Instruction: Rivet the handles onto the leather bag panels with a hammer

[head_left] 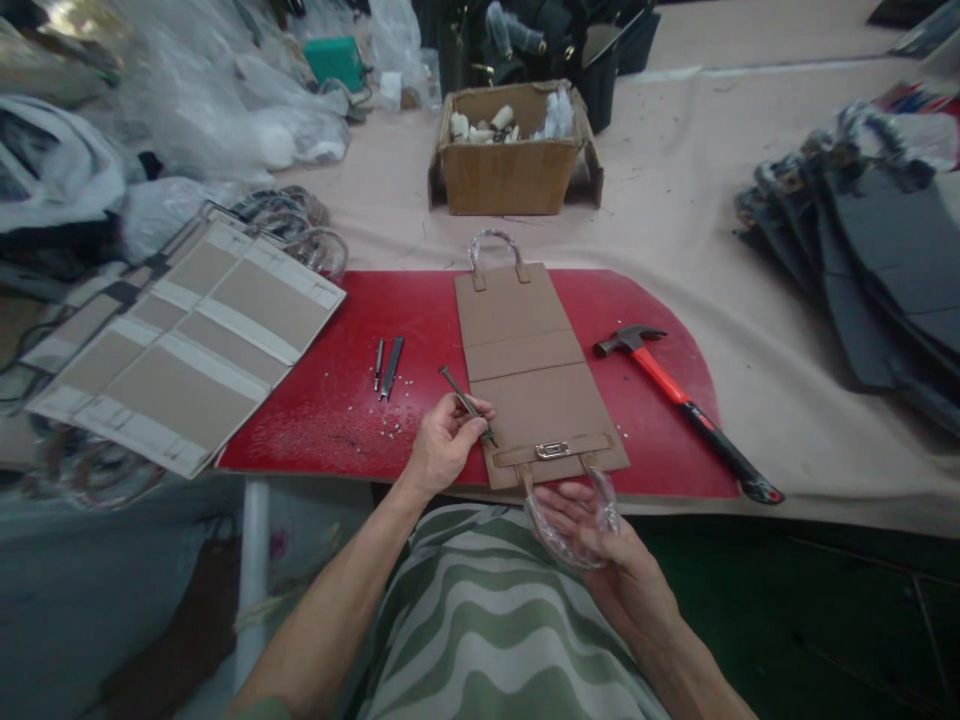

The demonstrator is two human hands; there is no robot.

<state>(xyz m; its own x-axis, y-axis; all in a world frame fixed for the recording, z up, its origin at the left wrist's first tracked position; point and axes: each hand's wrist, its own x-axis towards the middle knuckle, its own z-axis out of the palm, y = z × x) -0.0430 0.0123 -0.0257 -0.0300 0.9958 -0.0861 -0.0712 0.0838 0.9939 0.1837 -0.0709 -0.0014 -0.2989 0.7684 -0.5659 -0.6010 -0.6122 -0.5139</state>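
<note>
The brown bag panel lies flat on the red board, left of the hammer point(667, 383). The left hand point(442, 445) pinches a metal rod point(457, 388) at the near left edge of the brown bag panel point(536, 385). The right hand point(611, 550) touches the near wrapped handle point(550, 540); I cannot tell how firmly it grips.

Angling the left forearm point(337, 590) in from lower left, and pinching, thumb point(469, 431) against fingers point(448, 406), with the left hand point(441, 445)! Over on the other side, slanting the right forearm point(679, 645) inward too, holding the right hand point(600, 535) palm up, closer to the torso point(499, 620), loosely curled.
</note>
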